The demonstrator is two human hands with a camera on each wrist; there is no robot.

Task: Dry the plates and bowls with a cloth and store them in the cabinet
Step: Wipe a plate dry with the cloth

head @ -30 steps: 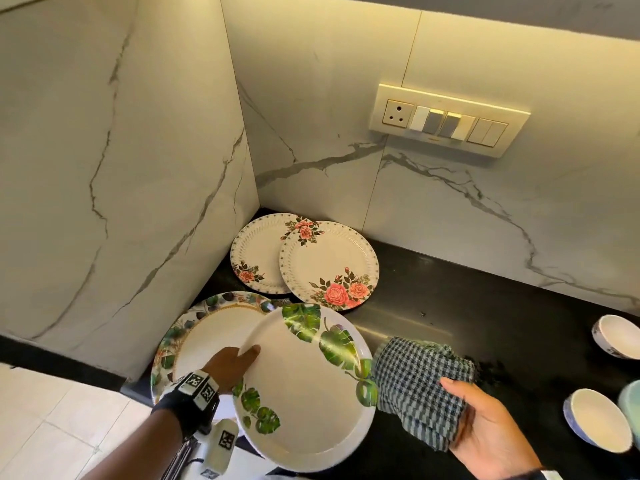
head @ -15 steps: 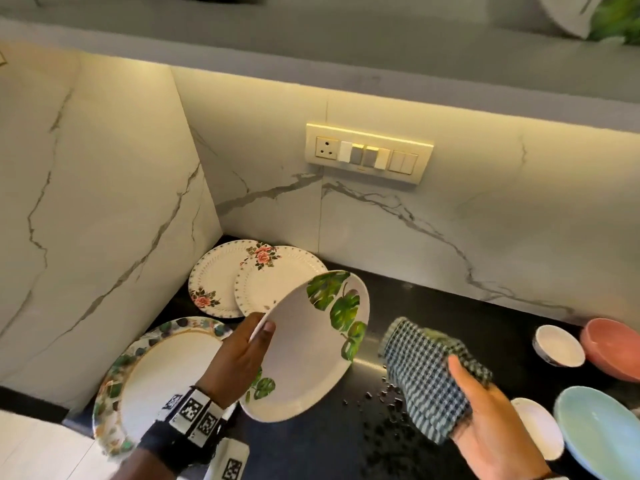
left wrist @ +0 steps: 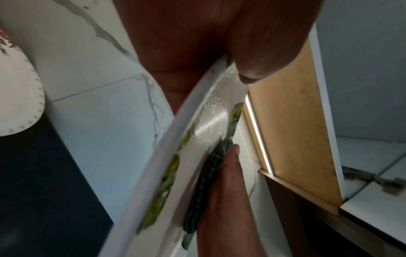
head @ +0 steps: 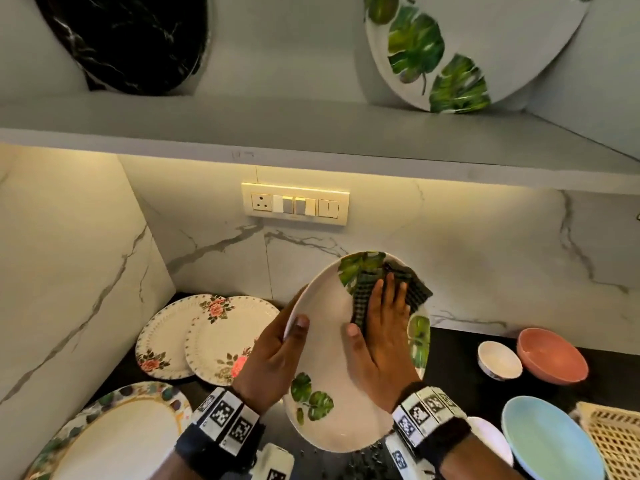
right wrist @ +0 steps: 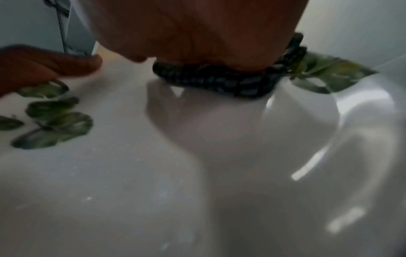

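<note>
Above the worktop, between your two hands, the plate stands tilted, face toward you, clear of everything below. Your left hand has the grip: thumb curled over the near-left rim, fingers behind the back. Your right hand lies flat with fingers straight, pressing the cloth onto the upper part of the face, opposite that grip.

Droplets show on the face just beyond your left thumb in the left wrist view, so that strip looks wet and needs a pass. Judging from this, work the cloth from the far rim down toward the grip in overlapping arcs, keeping the palm flat so the fabric stays spread rather than bunched. Brace the back with your left fingers against the push; a wet rim can slip if the thumb alone takes the load. Turn the plate within the grip to reach the patch under your thumb, then do the back. The shelf overhead already carries a matching dish, a likely spot for this one once dry.
</note>
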